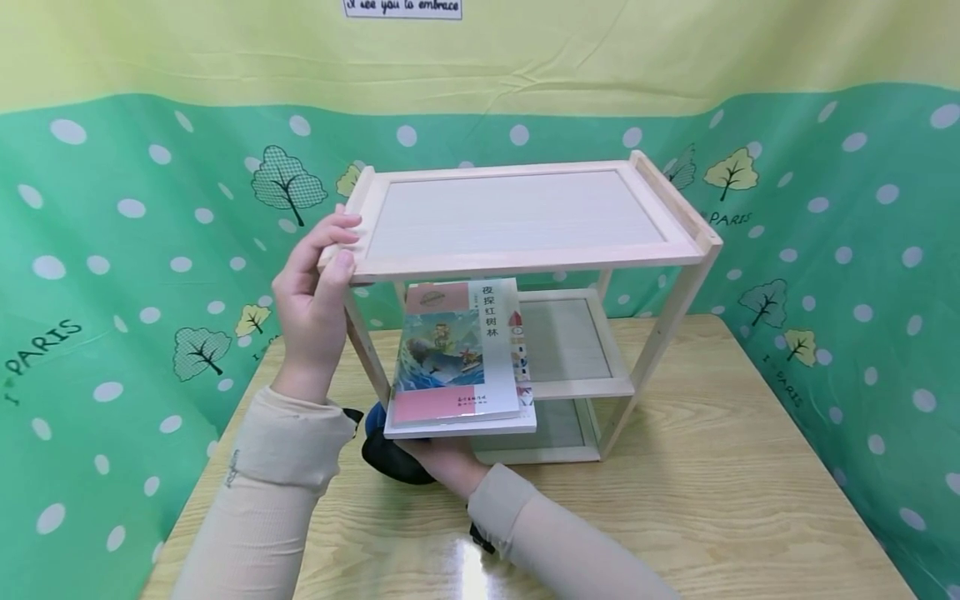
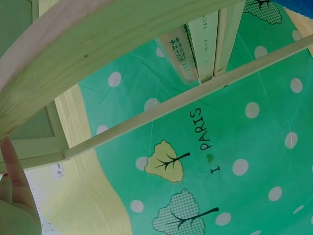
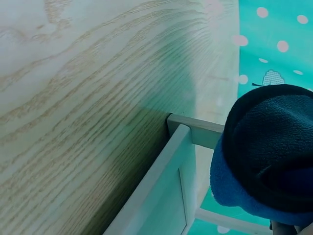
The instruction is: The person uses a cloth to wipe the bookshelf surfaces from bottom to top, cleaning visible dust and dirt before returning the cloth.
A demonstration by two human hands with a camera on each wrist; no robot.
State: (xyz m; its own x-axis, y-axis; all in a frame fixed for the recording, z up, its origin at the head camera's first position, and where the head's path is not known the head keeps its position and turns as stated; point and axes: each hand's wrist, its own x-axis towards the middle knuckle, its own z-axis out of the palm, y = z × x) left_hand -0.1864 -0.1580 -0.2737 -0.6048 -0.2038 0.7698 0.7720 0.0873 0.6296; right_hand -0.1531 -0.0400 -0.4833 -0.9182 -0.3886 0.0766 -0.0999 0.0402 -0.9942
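Note:
A pale wooden three-tier shelf rack (image 1: 517,267) stands on the table. My left hand (image 1: 315,287) grips its top left corner, thumb at the front and fingers over the side rail; one finger (image 2: 17,171) shows in the left wrist view. On the middle tier lies a small stack of books (image 1: 442,358), a pink and white cover on top, jutting past the front edge. Below them my right hand (image 1: 444,462), its fingers mostly hidden, holds a blue and black cloth item that looks like a cap (image 3: 264,156), beside the rack's lower left end.
The wood-grain table (image 1: 712,475) extends in front and to the right of the rack. A green and yellow patterned curtain (image 1: 112,275) hangs behind and on both sides. The lowest tier (image 1: 551,429) shows under the middle one.

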